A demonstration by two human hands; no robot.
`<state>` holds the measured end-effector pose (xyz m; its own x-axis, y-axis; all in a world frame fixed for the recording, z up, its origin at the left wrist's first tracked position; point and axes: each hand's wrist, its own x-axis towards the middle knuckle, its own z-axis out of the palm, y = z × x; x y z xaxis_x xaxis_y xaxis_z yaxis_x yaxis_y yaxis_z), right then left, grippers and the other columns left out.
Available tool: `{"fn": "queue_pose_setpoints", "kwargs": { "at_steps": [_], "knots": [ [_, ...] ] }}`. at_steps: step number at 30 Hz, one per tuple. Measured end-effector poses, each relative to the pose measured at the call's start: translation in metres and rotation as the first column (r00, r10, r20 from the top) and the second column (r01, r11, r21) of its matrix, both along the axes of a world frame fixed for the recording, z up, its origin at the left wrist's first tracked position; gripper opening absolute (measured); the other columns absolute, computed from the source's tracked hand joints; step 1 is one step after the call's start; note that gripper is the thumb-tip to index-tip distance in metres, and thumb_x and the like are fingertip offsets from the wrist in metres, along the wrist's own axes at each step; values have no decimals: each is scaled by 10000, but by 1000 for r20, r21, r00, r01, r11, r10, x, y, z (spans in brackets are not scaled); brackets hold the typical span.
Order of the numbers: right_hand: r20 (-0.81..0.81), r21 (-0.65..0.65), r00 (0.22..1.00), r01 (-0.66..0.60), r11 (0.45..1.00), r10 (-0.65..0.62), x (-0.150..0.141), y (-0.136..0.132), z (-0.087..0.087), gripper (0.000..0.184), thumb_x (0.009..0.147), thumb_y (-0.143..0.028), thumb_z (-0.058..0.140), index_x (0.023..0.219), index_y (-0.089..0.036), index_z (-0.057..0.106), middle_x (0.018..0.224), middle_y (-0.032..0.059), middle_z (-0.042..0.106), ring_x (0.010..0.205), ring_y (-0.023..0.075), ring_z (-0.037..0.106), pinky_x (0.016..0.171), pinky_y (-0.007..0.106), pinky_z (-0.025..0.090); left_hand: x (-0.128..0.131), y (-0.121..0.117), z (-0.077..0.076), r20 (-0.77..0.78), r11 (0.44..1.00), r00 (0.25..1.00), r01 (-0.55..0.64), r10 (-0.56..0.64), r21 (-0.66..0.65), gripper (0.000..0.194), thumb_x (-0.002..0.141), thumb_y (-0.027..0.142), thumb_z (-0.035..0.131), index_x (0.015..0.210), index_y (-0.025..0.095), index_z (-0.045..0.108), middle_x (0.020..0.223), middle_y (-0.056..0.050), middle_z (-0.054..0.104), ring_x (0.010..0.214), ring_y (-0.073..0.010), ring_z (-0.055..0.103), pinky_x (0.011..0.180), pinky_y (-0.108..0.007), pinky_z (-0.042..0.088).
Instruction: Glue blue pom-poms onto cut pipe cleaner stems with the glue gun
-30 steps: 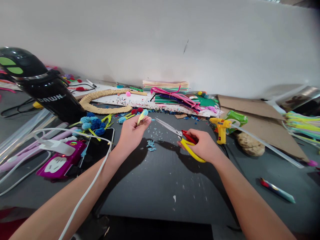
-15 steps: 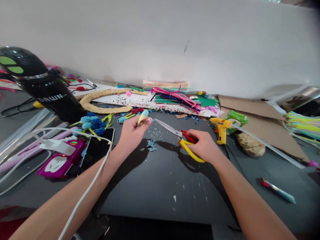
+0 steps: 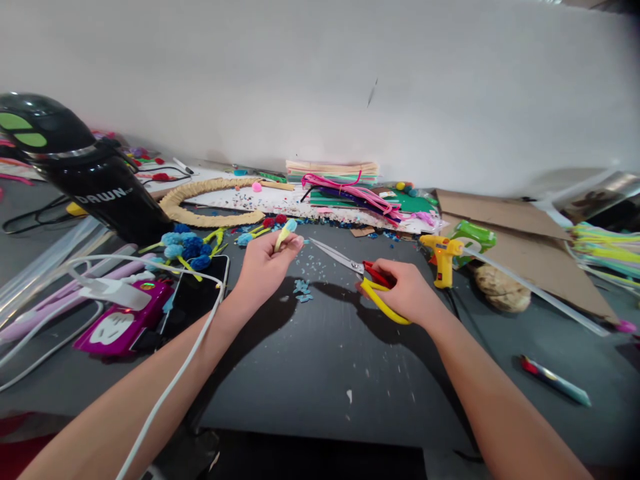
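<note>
Barely shifted, scissors (image 3: 359,267) in right grip (image 3: 407,288) end, seemingly, beside left grip (image 3: 265,265).

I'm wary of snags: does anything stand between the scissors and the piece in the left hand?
Yes: in this view, the left hand has its fingertips between the scissors and the yellow-and-blue piece. Nothing else clearly does.

A: Any txt u can read?
B: Yep, "DAWN", all caps, pale letters on the blk bottle (image 3: 95,183), far L.
A: Whereabouts on it, approx?
B: On the body, below the lid (image 3: 55,123), running L to R across the side.
A: That the whole label?
B: Smaller chars right after the N, but too tiny to make out, tbh.
</note>
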<state>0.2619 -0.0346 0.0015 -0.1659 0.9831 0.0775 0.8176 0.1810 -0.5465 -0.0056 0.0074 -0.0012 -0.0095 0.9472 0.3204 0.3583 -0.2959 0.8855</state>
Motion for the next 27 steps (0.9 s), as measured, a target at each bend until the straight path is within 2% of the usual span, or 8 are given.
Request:
{"fn": "queue_pose_setpoints", "kwargs": {
  "at_steps": [17,27],
  "knots": [
    [0,-15,1000,-14,1000,14,2,1,1,372,739,-429,679,635,-207,399,602,-49,419,592,119,345,549,262,255,-1,0,-2,13,1000,1000,10,-10,-27,249,812,379,654,703,155,658,628,1,542,598,-118,448,580,-252,360],
    [30,-41,999,-23,999,24,3,1,2,270,731,-336,660,656,-211,433,613,-50,439,602,125,367,565,261,266,0,0,0,-21,1000,1000,19,-20,-15,252,812,369,644,677,156,645,594,11,496,569,-110,402,556,-249,332]
  ]
}}
